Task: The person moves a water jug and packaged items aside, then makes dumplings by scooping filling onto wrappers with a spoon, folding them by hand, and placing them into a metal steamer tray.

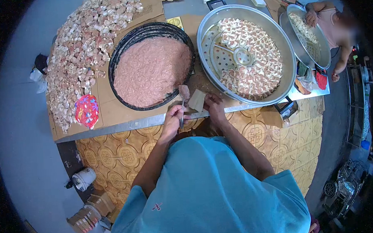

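Observation:
My left hand (174, 120) is closed round the handle of a spoon (182, 112), whose upper end carries a lump of pink filling (184, 92). Pinched in my right hand (214, 107) are pale, thin wrappers (197, 100), held just right of the spoon and apart from it. Beyond my left hand stands a black tub (112, 78) full of pink minced filling (150, 70). A large steamer pan (289, 51) lies beyond my right hand, with many small filled dumplings (264, 52) on its perforated base and part of that base bare.
A big pile of dumplings (85, 46) covers the cardboard at left, with a red patterned cloth (87, 111) on its edge. Another person (333, 25) reaches into a second steamer pan (322, 50) at right. The table's metal edge (125, 127) runs before me.

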`<state>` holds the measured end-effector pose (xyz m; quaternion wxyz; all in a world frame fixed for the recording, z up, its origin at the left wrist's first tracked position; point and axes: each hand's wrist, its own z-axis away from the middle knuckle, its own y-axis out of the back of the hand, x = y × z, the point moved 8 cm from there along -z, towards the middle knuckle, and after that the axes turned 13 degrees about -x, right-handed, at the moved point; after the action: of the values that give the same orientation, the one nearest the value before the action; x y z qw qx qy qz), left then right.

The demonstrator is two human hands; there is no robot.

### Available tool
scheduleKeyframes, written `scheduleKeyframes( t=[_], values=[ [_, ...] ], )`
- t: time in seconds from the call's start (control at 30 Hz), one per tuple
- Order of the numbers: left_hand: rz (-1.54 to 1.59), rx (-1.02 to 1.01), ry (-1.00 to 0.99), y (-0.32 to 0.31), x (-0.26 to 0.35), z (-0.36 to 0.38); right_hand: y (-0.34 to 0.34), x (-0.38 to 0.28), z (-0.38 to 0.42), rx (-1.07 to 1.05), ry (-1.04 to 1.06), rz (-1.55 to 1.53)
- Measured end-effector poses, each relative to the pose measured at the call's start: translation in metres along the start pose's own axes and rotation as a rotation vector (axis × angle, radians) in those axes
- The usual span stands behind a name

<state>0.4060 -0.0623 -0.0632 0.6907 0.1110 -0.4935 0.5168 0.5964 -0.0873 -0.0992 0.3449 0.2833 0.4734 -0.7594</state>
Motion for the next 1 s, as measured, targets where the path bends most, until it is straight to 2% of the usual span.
scheduleKeyframes(
  t=[0.13,0.23,0.53,0.6,0.7,0.93,1.0],
  values=[
    [0.037,0.019,-0.030,0.007,0.008,0.005,-0.006,-0.010,0.001,-0.015,-0.034,0.055],
    [0.058,0.032,-0.030,0.011,0.012,0.007,-0.012,-0.017,0.007,-0.007,-0.048,-0.015],
    [0.080,0.059,-0.078,0.013,0.024,0.006,-0.023,-0.035,0.001,0.019,-0.054,0.221],
    [0.088,0.061,-0.089,0.013,0.025,0.007,-0.036,-0.030,0.006,-0.038,-0.169,-0.002],
    [0.110,0.082,-0.084,0.014,0.026,0.006,-0.043,-0.026,0.000,-0.123,-0.120,-0.154],
    [0.002,0.105,-0.091,0.010,0.037,0.003,-0.044,-0.028,0.002,-0.198,-0.170,-0.223],
    [-0.025,0.078,-0.067,0.008,0.038,0.003,-0.039,-0.025,0.007,-0.191,-0.236,-0.146]
  ],
)
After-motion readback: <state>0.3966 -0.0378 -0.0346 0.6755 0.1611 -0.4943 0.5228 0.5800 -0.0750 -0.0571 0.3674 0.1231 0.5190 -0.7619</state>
